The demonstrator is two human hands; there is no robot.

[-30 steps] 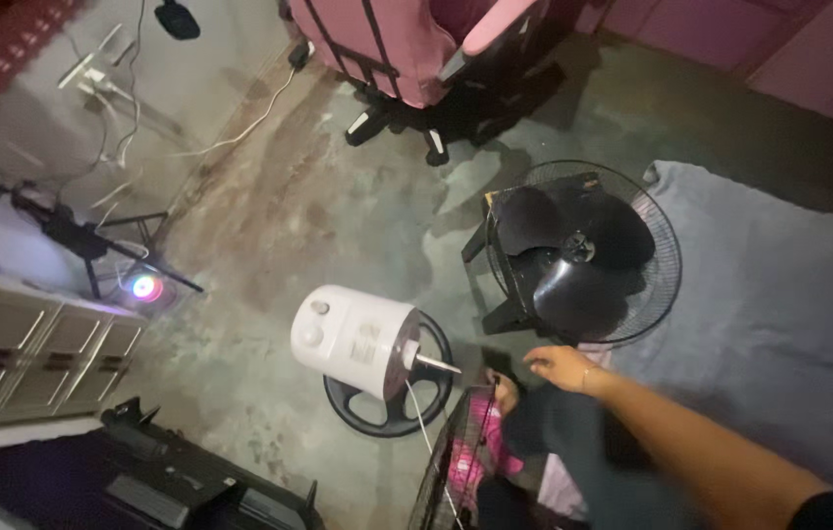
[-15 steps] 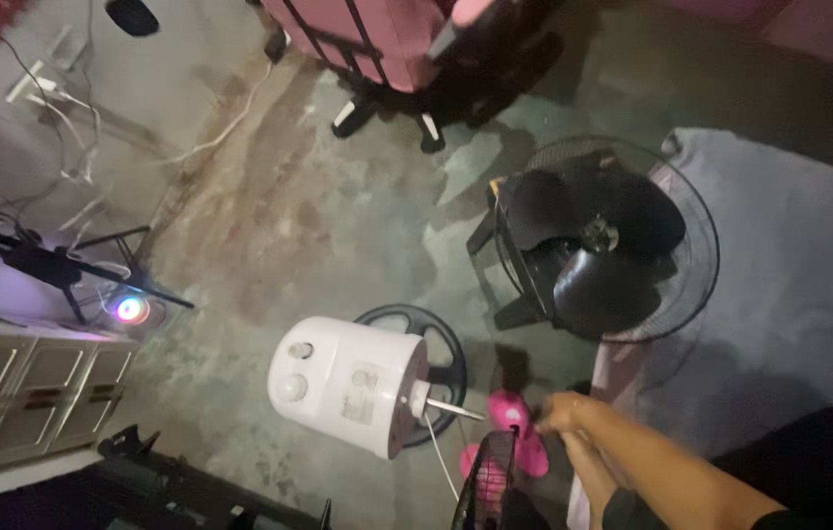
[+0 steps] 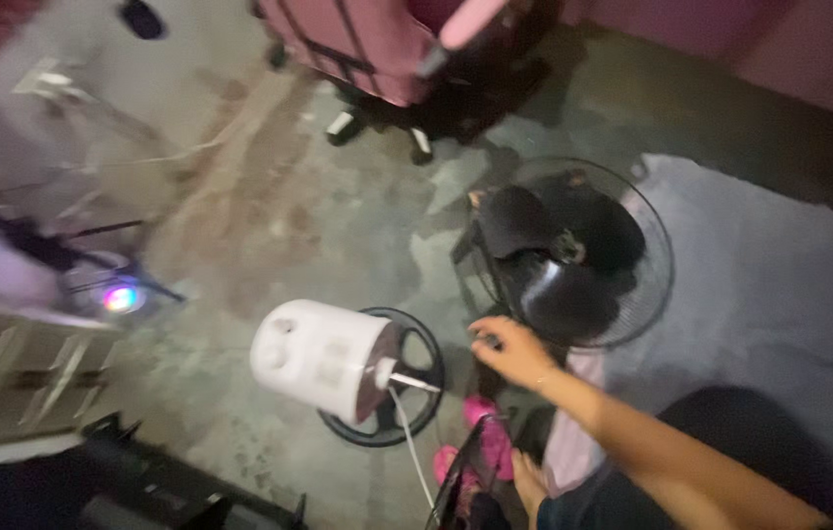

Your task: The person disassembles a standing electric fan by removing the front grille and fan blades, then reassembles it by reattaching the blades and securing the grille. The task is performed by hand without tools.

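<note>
Item: black fan blade with wire guard (image 3: pixel 565 257), on the floor (image 3: pixel 289 216) beside a grey rug (image 3: pixel 779 294). Your right hand (image 3: pixel 510 351) curled at its lower rim; grip unclear. Likely light, bendy wire; take it by the rim. White motor housing (image 3: pixel 323 358) nearby. Dim room, rough concrete, pink chair (image 3: pixel 377 39).
</note>
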